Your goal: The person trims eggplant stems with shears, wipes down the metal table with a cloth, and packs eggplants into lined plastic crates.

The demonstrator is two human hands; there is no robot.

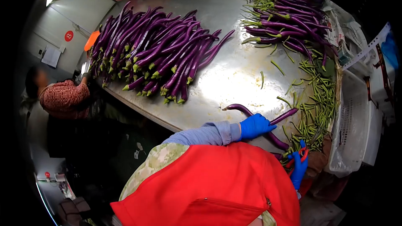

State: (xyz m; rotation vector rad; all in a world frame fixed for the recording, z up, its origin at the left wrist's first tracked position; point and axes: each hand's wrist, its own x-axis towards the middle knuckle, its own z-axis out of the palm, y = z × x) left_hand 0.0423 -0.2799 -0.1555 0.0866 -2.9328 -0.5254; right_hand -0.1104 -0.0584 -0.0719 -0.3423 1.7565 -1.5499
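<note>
My left hand (254,126), in a blue glove, is closed on a slim purple eggplant (285,116) whose end sticks out to the right of the fingers. Another long, curved eggplant (277,141) passes beneath that hand, lying on the steel table. In my right hand (298,168), also blue-gloved, is a pair of red-handled scissors (304,155); the blades are hard to make out. Cut green stems (314,121) are heaped just beyond the right hand.
A big pile of eggplants (155,54) covers the left part of the steel table (217,83). More eggplants (293,21) lie at the far right. A white plastic crate (347,121) stands beyond the right edge. Other people work at the left (65,98) and far sides.
</note>
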